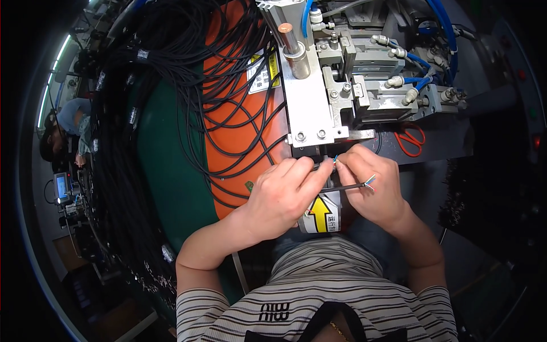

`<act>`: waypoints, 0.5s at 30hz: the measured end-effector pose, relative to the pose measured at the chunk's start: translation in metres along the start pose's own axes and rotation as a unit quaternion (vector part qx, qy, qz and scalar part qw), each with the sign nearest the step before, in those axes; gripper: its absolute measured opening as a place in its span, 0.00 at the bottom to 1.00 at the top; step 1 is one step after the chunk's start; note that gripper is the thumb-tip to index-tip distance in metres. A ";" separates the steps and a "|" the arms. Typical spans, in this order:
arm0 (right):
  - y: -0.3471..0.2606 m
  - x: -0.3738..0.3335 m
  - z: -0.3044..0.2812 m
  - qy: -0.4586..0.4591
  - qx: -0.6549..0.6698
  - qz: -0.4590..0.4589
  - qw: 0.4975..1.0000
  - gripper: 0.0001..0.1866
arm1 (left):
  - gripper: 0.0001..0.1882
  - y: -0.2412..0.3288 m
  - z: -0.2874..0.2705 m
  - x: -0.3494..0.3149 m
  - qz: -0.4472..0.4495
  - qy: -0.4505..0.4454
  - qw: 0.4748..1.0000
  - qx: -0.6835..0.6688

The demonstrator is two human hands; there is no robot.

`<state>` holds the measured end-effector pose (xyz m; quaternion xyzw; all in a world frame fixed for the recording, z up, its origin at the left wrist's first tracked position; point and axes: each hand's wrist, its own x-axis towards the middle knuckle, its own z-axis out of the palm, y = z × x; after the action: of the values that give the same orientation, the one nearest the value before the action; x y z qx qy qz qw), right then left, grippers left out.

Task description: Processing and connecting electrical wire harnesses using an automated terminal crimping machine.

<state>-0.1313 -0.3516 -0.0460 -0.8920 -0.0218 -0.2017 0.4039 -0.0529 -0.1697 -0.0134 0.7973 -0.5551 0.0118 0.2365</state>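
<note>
Running from closed left hand [286,194], black cable [345,187], toward right hand [373,185] pinching coloured wires [335,161]

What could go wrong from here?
The thin coloured wires splayed beside the right hand could get bent. Loose black cable loops near the left hand might snag. Both hands are close to the metal machine; fingers could be pinched if its parts moved.

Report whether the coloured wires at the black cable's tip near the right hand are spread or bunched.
Spread: the coloured wires fan apart beyond the end of the black cable, near the right hand.
</note>
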 end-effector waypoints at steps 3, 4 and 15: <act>0.000 0.000 0.000 0.005 0.002 -0.009 1.000 0.04 | 0.26 0.001 -0.006 0.002 0.063 -0.044 0.994 0.075; -0.002 0.001 -0.001 0.001 -0.015 -0.018 1.000 0.04 | 0.26 0.002 -0.006 0.003 0.063 -0.044 0.994 0.075; -0.001 0.003 -0.005 0.003 -0.017 0.004 1.000 0.04 | 0.25 0.007 -0.008 0.010 0.043 -0.078 0.991 0.096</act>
<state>-0.1305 -0.3547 -0.0408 -0.8983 -0.0133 -0.2032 0.3895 -0.0537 -0.1773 -0.0012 0.7901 -0.6021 0.0128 0.1145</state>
